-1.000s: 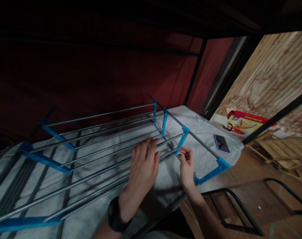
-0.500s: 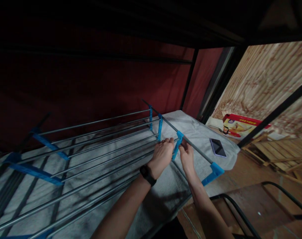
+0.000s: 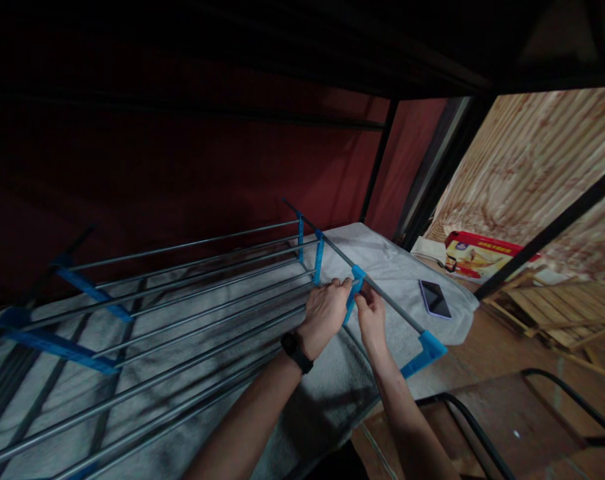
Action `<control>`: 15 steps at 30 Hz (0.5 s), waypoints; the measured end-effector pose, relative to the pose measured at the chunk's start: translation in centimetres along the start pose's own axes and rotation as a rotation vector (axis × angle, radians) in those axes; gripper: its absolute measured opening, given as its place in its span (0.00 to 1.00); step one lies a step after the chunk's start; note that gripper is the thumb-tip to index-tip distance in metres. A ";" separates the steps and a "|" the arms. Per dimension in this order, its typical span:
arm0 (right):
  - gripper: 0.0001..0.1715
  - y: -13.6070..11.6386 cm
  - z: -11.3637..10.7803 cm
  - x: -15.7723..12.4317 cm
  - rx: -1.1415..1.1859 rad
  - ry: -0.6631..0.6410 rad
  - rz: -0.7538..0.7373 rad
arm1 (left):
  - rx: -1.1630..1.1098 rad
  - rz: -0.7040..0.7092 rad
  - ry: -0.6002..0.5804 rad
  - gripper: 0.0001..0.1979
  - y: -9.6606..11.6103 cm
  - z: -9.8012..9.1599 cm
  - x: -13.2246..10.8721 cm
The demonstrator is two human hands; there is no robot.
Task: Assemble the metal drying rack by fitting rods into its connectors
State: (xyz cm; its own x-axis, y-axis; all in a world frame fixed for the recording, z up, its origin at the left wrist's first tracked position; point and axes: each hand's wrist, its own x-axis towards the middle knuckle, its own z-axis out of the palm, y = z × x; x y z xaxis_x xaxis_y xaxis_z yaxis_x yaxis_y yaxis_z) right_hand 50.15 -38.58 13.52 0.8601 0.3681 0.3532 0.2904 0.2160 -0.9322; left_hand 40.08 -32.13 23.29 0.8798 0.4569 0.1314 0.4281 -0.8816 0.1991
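A rack of grey metal rods (image 3: 217, 278) and blue plastic brackets lies across the bed. My left hand (image 3: 325, 308), with a black watch on its wrist, is closed around a rod whose end meets the middle blue bracket (image 3: 352, 300). On the other side of that bracket, my right hand (image 3: 372, 317) pinches it with thumb and fingers. A long grey side rod (image 3: 395, 303) runs through the tops of the brackets. Nearer me, its end sits in a blue corner bracket (image 3: 425, 353). My fingers partly hide the joint between rod and bracket.
A phone (image 3: 435, 299) lies on the grey blanket (image 3: 382, 247) to the right. Black bed-frame posts (image 3: 447, 160) stand beyond. On the floor are a red and yellow box (image 3: 482, 253), a slatted wooden piece (image 3: 562, 307) and a brown chair (image 3: 512, 420) with black tubing.
Both hands keep their hold at the middle bracket, with small finger shifts. The rack's left end appears slightly farther left.
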 end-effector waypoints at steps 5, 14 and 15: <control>0.24 0.1 -0.1 -0.1 0.002 -0.003 0.005 | -0.009 0.002 0.013 0.23 0.0 0.2 0.1; 0.21 -0.9 0.0 0.0 0.015 -0.018 0.008 | 0.012 0.024 0.003 0.24 0.0 0.2 0.1; 0.21 -1.0 0.0 0.0 0.013 -0.017 0.013 | 0.014 0.029 0.013 0.24 0.0 0.1 0.1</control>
State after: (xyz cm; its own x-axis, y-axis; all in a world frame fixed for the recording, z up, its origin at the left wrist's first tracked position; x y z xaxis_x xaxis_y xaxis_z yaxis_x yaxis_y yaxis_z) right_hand 49.83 -38.80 14.49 0.8564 0.3861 0.3427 0.2738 0.2231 -0.9355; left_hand 40.16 -32.08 23.15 0.8891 0.4327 0.1494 0.4055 -0.8959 0.1817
